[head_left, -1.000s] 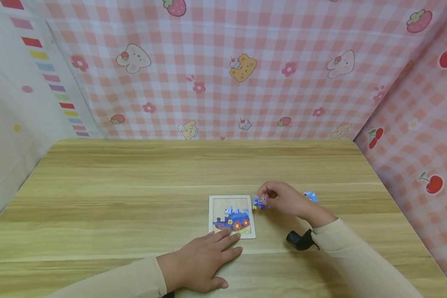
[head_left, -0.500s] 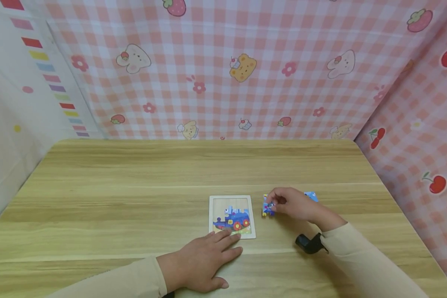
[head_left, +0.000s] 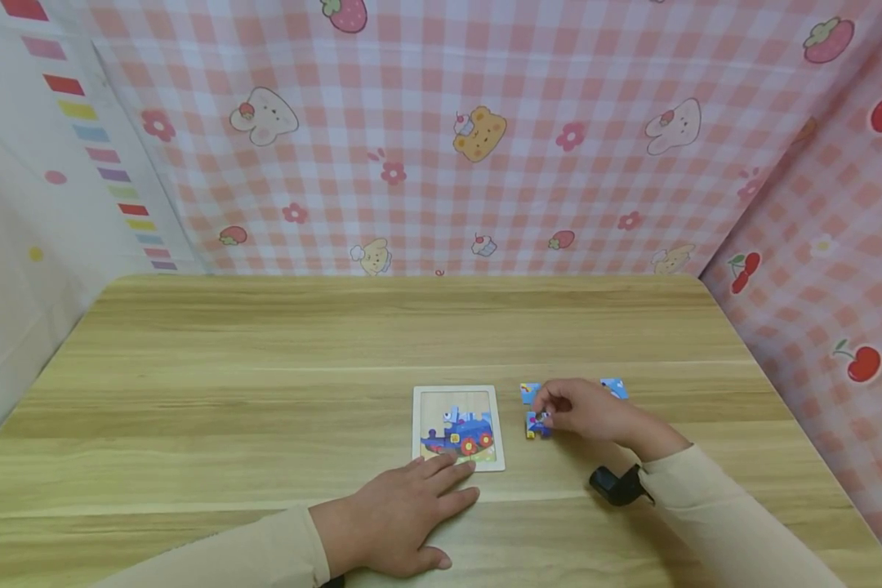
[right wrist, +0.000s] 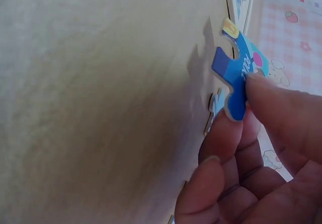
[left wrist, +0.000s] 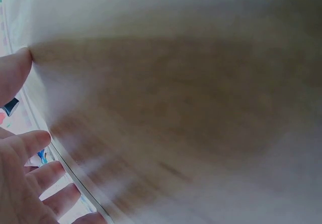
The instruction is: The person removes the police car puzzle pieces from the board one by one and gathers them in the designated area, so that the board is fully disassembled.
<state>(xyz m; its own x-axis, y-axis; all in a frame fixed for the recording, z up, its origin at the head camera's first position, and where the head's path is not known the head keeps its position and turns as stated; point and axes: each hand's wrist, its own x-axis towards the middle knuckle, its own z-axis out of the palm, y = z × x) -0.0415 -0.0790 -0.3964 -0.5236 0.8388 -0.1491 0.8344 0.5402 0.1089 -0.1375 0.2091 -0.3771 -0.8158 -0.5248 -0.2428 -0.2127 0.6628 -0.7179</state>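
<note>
My right hand pinches a blue jigsaw piece between thumb and fingers. In the right wrist view the piece is tilted, with a yellow corner and a pink spot. To its left on the table lies the puzzle tray, pale and wooden-edged. Joined pieces forming a blue train with red wheels fill its lower part, and its upper part shows bare wood. My left hand lies palm down with fingers spread, fingertips over the tray's near edge. That hand's fingers look straight in the left wrist view.
A light-blue jigsaw piece lies just beyond the right hand. Another blue piece sits farther right, partly behind that hand. A black wrist camera hangs at the right sleeve. A checked curtain stands behind the table.
My right hand has moved right and nearer me with the jigsaw piece, away from the tray. The light-blue piece on the table now shows more. My left hand has stayed put.
</note>
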